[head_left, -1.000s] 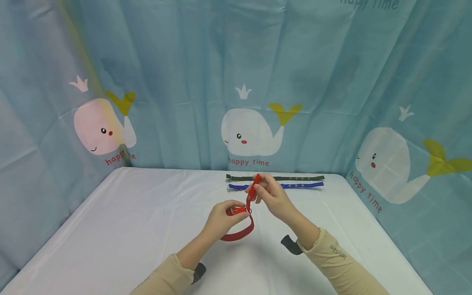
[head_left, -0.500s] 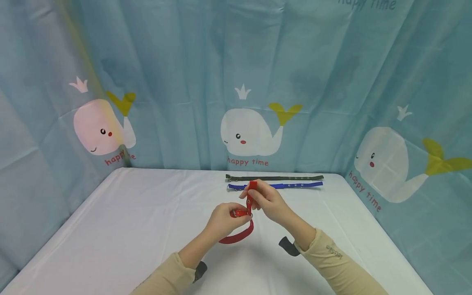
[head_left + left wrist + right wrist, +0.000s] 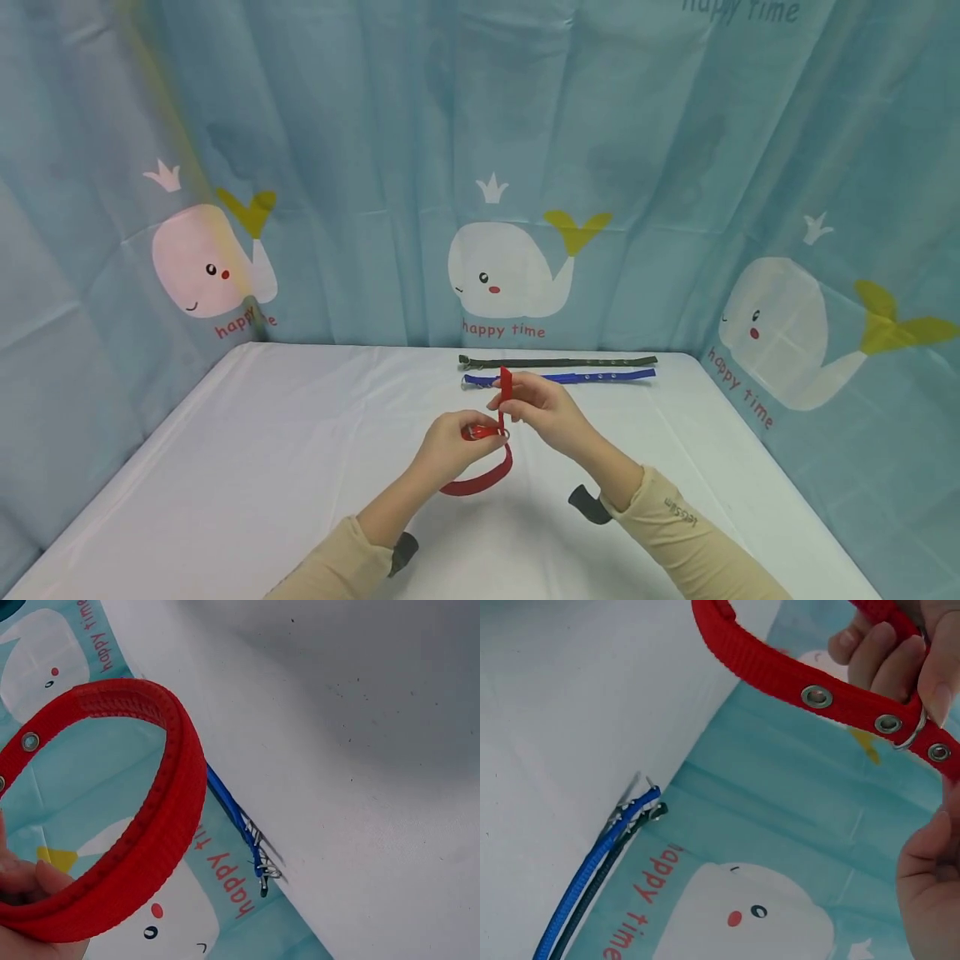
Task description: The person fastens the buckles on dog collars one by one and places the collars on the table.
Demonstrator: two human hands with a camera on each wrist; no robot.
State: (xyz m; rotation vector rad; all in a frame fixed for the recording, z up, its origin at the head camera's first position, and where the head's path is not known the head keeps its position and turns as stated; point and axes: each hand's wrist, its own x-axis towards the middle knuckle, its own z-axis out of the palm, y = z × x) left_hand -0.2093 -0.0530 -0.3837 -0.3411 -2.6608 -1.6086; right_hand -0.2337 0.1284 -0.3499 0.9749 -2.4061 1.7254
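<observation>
A red collar [image 3: 480, 484] with metal eyelets is held in the air over the middle of the table, bent into a loop. My left hand [image 3: 444, 448] pinches it beside the metal ring [image 3: 913, 736]. Between the thumb and fingers of my right hand [image 3: 553, 414] is the strap's end, which points upward. In the right wrist view, the eyeleted strap runs through the ring. The left wrist view shows the collar's padded loop [image 3: 184, 817] close up. My left fingers partly hide the buckle.
A blue collar [image 3: 615, 377] and a dark green collar [image 3: 558, 363] lie side by side along the white table's [image 3: 300, 467] back edge, behind my right hand. A blue curtain [image 3: 360, 167] with whale prints hangs behind the table and along its sides.
My right hand has shifted a little left and down with the strap end, which now stands more upright. My left hand keeps its hold near the ring.
</observation>
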